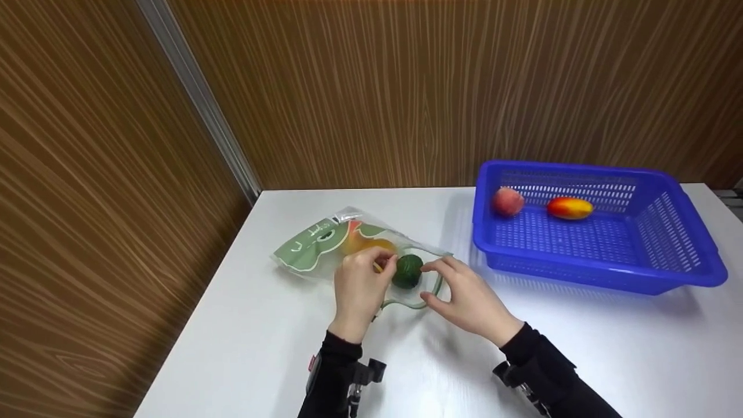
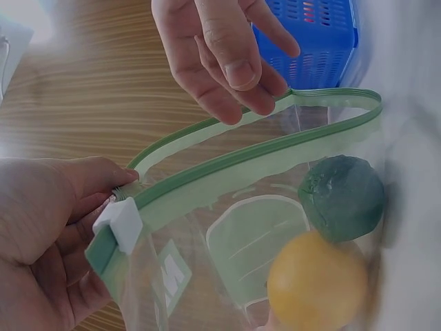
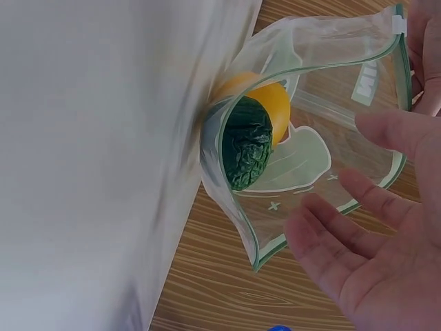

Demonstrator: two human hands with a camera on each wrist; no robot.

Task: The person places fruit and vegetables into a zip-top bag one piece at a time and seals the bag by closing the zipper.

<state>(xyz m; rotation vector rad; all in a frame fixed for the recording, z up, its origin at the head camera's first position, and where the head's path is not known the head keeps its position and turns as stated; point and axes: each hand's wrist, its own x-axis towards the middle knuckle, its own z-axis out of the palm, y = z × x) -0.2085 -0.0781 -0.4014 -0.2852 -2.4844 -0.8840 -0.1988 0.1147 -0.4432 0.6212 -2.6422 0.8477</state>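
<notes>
A clear zip bag (image 1: 305, 247) with green print lies on the table, its green-edged mouth (image 3: 320, 67) spread toward the right. My left hand (image 1: 359, 284) pinches the bag's rim beside the white slider (image 2: 118, 224). Just inside the mouth is a dark green, wrinkled round fruit (image 3: 248, 145). Behind it, deeper in the bag, sits a yellow-orange fruit (image 2: 317, 283). My right hand (image 1: 469, 297) is at the mouth with fingers and thumb spread apart. Nothing is in its grasp; whether its fingertips touch the rim I cannot tell.
A blue perforated basket (image 1: 572, 255) stands to the right on the white table (image 1: 232, 348). It holds a peach (image 1: 508, 201) and a red-yellow, mango-like fruit (image 1: 570, 208). Wood-grain panels (image 1: 377, 93) rise behind the table and at the left.
</notes>
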